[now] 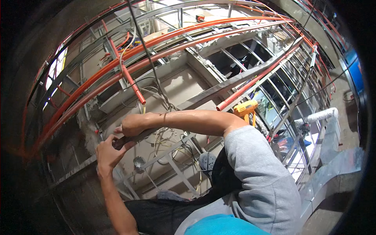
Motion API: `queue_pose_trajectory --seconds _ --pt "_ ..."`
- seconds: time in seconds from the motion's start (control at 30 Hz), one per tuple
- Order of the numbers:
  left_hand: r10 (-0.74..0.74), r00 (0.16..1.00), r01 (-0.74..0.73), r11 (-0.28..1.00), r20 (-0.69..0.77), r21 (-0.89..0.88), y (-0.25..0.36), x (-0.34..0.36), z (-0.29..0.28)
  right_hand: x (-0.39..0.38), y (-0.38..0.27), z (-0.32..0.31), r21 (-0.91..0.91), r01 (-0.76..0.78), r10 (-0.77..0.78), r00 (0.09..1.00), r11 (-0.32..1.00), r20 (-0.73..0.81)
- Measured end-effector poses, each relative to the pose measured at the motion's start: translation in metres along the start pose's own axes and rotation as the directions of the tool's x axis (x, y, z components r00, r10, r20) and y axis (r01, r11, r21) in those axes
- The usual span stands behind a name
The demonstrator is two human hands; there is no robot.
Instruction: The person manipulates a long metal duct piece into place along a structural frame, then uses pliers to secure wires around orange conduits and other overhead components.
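Observation:
My left hand (pixel 109 156) closes its thumb and fingers round the end of a dark brownish bar-like piece (pixel 124 141), whose exact kind I cannot make out. Just above it, my right hand (pixel 135 124) is curled with its fingers bent, close against the same piece. My right forearm crosses in front of me and hides part of what lies beyond. Past the right hand, an orange conduit (pixel 133 86) ends with a thin yellow wire (pixel 144 109) coming out of it. Loose pale cables (pixel 162 143) hang below the right forearm.
Long orange conduits (pixel 168 43) curve across a metal ceiling frame (pixel 231 58). A yellow pistol-shaped power tool (pixel 246 107) rests near my right elbow. On the right are a white corrugated hose (pixel 323 115), sheet-metal ducting (pixel 337 164) and a blue drum-like object (pixel 354 72). A dark cable (pixel 147 51) hangs across the view.

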State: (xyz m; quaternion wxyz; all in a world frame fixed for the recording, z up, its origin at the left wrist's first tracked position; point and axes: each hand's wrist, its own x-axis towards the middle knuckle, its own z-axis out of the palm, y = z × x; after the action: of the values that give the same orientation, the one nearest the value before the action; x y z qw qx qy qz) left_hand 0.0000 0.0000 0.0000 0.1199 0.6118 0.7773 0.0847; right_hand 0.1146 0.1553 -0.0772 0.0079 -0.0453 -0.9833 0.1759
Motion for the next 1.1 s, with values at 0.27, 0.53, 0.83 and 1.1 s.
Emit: queue_pose_trajectory --seconds 0.27,0.53,0.83,1.1 --pt "-0.024 0.998 0.027 0.997 0.051 -0.069 0.010 0.000 -0.002 -0.008 -0.003 -0.003 0.200 -0.094 0.105 0.993 0.975 -0.049" --pt "0.018 0.999 -0.022 0.996 -0.050 -0.081 0.001 0.002 0.011 -0.003 -0.003 -0.001 0.247 -0.085 0.109 0.990 0.965 -0.085" --pt "0.003 1.000 -0.001 0.994 0.022 -0.108 0.006 0.003 0.009 -0.007 -0.005 -0.008 0.175 -0.129 0.128 0.992 0.976 0.017" --pt "0.073 0.996 -0.078 0.985 -0.042 -0.152 0.006 0.003 0.013 -0.015 -0.007 -0.011 0.239 -0.088 0.109 0.991 0.967 -0.076"
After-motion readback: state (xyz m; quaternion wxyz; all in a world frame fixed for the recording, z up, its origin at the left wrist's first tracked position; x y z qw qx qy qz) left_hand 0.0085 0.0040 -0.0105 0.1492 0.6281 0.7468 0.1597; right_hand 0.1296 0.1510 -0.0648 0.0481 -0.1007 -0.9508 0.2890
